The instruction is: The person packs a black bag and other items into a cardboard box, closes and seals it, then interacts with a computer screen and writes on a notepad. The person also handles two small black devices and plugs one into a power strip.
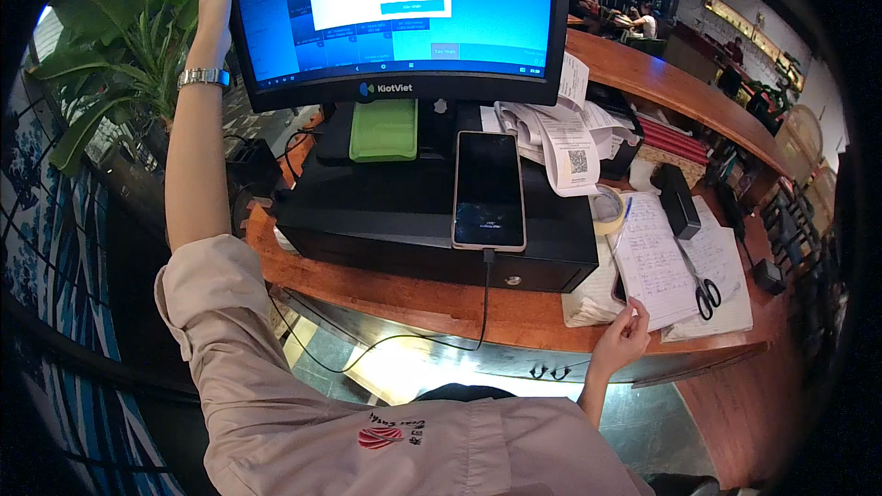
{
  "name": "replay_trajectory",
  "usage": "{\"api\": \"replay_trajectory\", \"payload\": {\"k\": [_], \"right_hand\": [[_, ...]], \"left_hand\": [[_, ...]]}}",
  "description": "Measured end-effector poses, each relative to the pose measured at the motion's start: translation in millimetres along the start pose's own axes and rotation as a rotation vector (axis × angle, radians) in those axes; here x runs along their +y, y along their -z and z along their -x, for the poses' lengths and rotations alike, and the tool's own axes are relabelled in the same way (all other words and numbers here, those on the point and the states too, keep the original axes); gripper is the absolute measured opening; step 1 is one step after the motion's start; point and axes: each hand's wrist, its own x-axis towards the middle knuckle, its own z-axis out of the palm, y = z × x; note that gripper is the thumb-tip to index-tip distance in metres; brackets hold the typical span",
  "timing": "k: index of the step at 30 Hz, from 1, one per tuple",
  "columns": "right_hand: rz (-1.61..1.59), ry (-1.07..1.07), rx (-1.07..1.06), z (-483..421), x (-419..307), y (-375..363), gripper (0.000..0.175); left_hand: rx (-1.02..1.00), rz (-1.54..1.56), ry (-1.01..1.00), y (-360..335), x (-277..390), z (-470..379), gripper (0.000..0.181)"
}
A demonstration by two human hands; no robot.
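Note:
My left hand (pixel 214 10), with a metal-banded watch (pixel 203 78) at the wrist, is raised against the left edge of a black point-of-sale monitor (pixel 400 88); its fingers are partly hidden behind the frame. A white dialog box shows on the blue screen. My right hand (pixel 621 339) is at the counter's front edge, fingers curled, by the lower corner of an open notebook (pixel 651 255); whether it grips anything is unclear. A smartphone (pixel 488 189) with a cable plugged in lies on a black cash drawer (pixel 386 220). A green tray-like object (pixel 384 131) sits below the monitor.
Printed receipts (pixel 568 145) trail beside the drawer, near a tape roll (pixel 608 210). Black-handled scissors (pixel 708 297) and a black box-shaped device (pixel 678 201) rest on the papers. The phone's cable (pixel 413 336) hangs over the counter edge. A leafy plant (pixel 131 48) stands left; people sit far behind.

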Motion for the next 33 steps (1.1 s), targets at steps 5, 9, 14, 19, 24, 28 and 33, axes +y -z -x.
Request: {"api": "replay_trajectory", "payload": {"k": [5,9,14,19,24,28,33], "right_hand": [[-0.032,-0.013,-0.004,3.1,-0.4,3.9,0.012],[0.001,0.024,0.034,-1.5,2.5,0.8,0.014],[0.047,0.128,0.029,-3.2,2.0,2.9,0.015],[-0.067,0.136,-0.085,-12.4,5.7,21.1,0.013],[-0.166,0.034,-0.008,-67.4,41.2,46.8,0.012],[-0.184,0.087,0.095,-125.5,75.2,61.6,0.015],[-0.354,0.088,-0.012,-136.2,104.9,56.0,0.014]], "left_hand": [[0.324,-0.425,-0.281,-14.6,5.1,12.5,0.072],[0.431,-0.584,-0.824,-43.3,26.7,58.3,0.060],[-0.410,-0.326,-0.505,-76.0,61.1,203.3,0.024],[-1.964,-0.210,0.016,-70.5,84.0,297.6,0.063],[-1.863,0.550,0.339,-68.7,42.0,365.8,0.046],[-0.905,0.148,0.335,-105.4,56.4,401.6,0.036],[-0.212,-0.453,-0.193,-202.1,70.0,382.1,0.038]]}}
